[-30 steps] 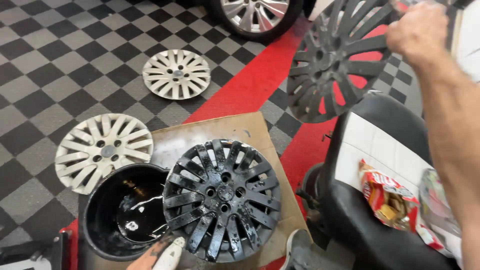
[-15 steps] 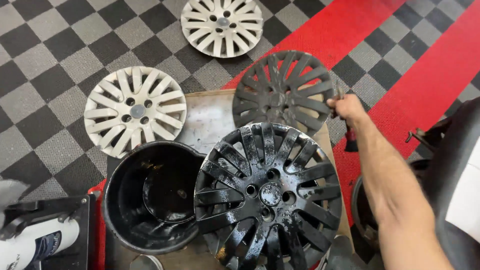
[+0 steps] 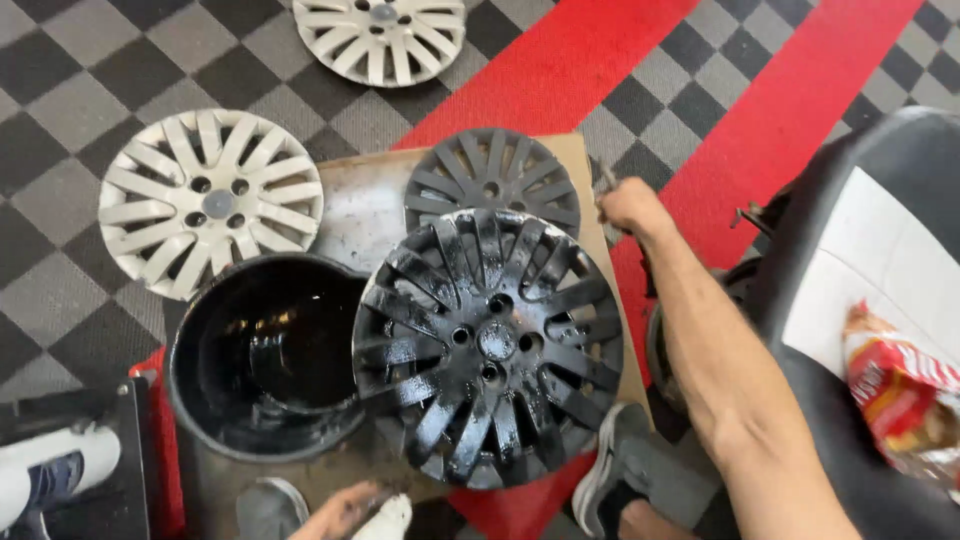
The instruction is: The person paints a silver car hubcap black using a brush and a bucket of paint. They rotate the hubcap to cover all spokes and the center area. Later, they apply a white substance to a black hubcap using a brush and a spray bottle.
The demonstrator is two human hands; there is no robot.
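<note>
A glossy, wet black hubcap lies on a brown board, overlapping a matte dark grey hubcap behind it. My right hand sits at the grey hubcap's right rim with its fingers curled. Whether it grips the rim I cannot tell. My left hand, smeared with black, shows only partly at the bottom edge, against a small white object. A black bucket stands left of the glossy hubcap and touches it.
Two white hubcaps lie on the grey checkered floor with its red stripe. At the right stands a black seat with a white sheet and a red snack packet. My grey shoes are below.
My right hand has brought the dark grey hubcap down from the air and laid it flat on the board, behind the glossy one. The view has swung left and downward.
</note>
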